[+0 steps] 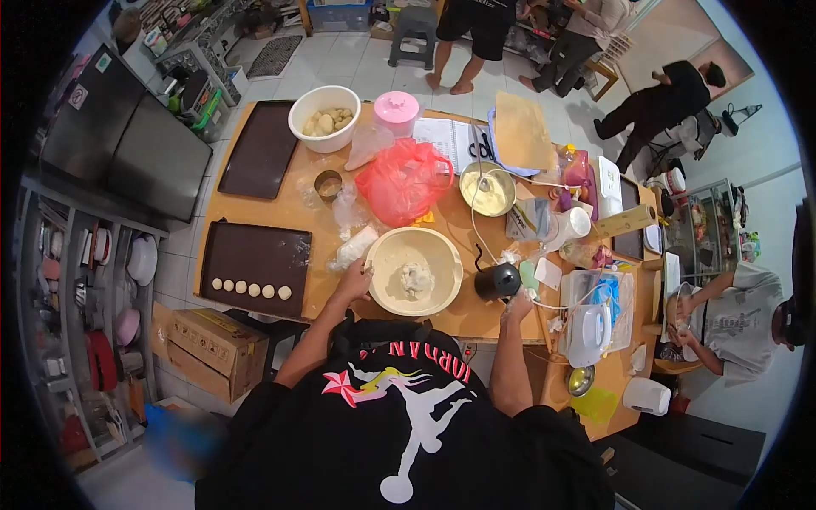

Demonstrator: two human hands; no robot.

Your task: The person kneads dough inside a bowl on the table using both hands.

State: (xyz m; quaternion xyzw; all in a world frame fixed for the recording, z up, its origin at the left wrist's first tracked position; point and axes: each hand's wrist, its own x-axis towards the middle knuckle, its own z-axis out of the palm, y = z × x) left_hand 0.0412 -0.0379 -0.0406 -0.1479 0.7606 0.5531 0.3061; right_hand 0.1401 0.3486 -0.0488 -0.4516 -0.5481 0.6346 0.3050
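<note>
Fingers of my left grip (358, 281) are clamped on the left rim of a wide cream bowl (387, 257), which sits near the front edge of the tabletop (240, 212) with a pale, floury mass (415, 279) inside. My right grip (517, 304) touches the near side of a black jug (496, 282), to the right of the bowl; at this scale I can't tell whether its fingers are closed round a handle.

Just left of the bowl lies a white bundle (356, 248). Beyond it I see a red plastic bag (399, 183), and farther right a metal bowl (512, 187) of pale yellow mixture (491, 202). Out to the left, a dark tray (261, 251) carries six round pale pieces (253, 290) in a row along its near edge. Behind that tray are a second dark tray (262, 149) and a white tub (297, 127) of pale lumps (327, 121).
</note>
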